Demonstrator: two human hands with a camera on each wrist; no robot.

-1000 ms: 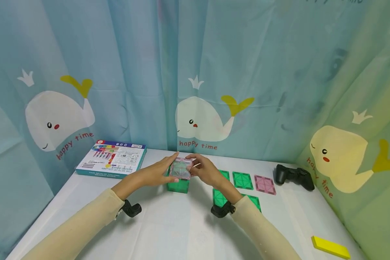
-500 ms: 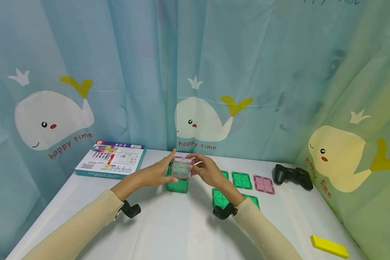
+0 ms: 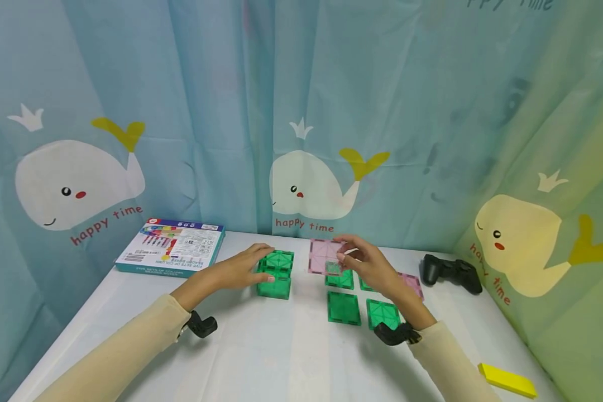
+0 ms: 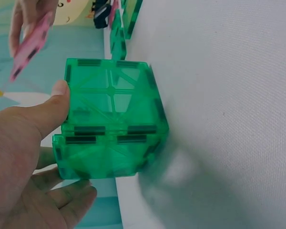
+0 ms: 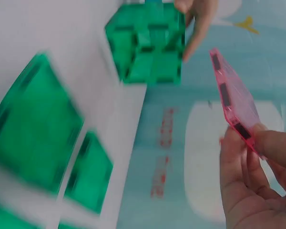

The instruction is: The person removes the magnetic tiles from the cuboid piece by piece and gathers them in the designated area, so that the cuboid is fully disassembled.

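A box built of translucent green magnetic tiles (image 3: 274, 287) stands on the white table. My left hand (image 3: 238, 269) holds its left side, the thumb at a top edge and the fingers behind, as the left wrist view of the green box (image 4: 112, 102) shows. Right of the box and above the table, my right hand (image 3: 369, 263) pinches a pink magnetic tile (image 3: 321, 258) by its right edge between thumb and fingers. In the right wrist view the pink tile (image 5: 236, 93) appears nearly edge-on, apart from the box.
Several green tiles (image 3: 344, 308) lie flat to the right, with a second pink tile (image 3: 413, 283) partly behind my right wrist. A black game controller (image 3: 452, 273) sits farther right. A flat toy box (image 3: 173, 245) lies back left, a yellow block (image 3: 507, 381) front right. A curtain hangs behind.
My right hand has lifted the pink tile off the top of the green box and carried it to the right. My left hand has stayed at the box.
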